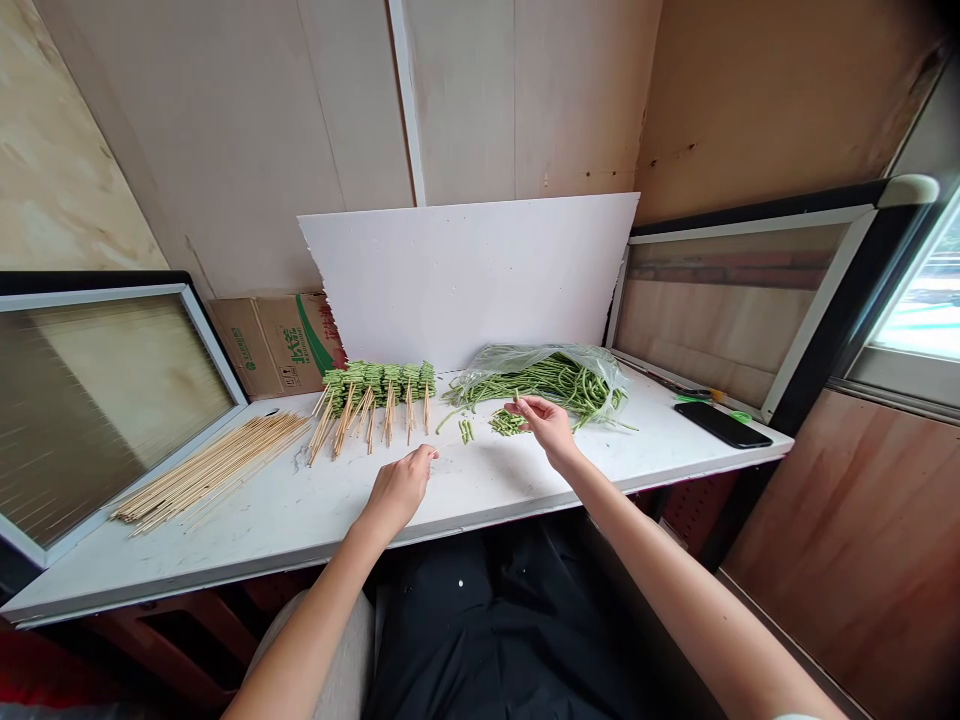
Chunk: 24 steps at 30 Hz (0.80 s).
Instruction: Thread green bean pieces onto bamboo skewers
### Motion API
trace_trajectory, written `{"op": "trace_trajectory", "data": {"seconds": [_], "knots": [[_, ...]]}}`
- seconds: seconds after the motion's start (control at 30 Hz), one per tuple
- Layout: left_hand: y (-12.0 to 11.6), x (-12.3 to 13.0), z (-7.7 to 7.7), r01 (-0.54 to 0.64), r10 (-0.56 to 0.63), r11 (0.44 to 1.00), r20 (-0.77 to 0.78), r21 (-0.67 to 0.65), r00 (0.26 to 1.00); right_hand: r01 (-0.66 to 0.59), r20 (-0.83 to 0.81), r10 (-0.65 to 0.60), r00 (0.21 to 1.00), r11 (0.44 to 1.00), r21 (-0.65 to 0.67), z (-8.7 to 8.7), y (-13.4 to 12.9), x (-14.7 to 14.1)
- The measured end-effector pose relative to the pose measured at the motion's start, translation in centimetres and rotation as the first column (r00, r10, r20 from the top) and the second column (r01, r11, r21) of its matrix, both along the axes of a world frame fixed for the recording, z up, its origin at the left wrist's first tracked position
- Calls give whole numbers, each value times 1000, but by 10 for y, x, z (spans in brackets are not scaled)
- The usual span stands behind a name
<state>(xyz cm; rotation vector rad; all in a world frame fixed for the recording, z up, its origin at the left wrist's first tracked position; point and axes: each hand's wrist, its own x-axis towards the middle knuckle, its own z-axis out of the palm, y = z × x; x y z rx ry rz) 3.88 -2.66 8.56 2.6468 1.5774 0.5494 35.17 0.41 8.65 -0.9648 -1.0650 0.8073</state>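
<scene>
My left hand point(401, 492) is closed, fingertips pinching the end of a thin, faintly visible skewer that points toward a few short green bean pieces point(466, 431). My right hand point(549, 428) pinches a small green bean piece point(516, 397) above a little pile of cut pieces point(508, 422). Behind it, long green beans point(559, 380) spill from a clear plastic bag. Left of centre, rows of bean pieces threaded on skewers point(379, 385) are stacked with their sticks toward me. Farther left lies a fan of bare wooden skewers point(217, 462).
A black phone point(721, 424) lies at the right end of the white table point(262, 530). A cardboard box point(277, 345) stands at the back left, beside an upright white board point(472, 280). Framed panels point(112, 390) flank both sides.
</scene>
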Motion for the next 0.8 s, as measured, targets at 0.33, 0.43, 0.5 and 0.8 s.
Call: {"op": "trace_trajectory", "data": {"seconds": [0.33,0.43,0.5,0.8], "knots": [[-4,0,6,-14,10,999,72,50,997,-96,-94,94,991,995,-24,6,-4,2],[-4,0,5,-16,12,998,74,55,997,-202,-158,195,968,979,-27,7,-6,0],[-3,0,4,-16,11,998,78,60,997,-248,-198,239,951,968,-24,8,-7,0],[-2,2,-3,32,-39,997,112,65,993,-231,-220,225,949,973,0,6,-5,-2]]}}
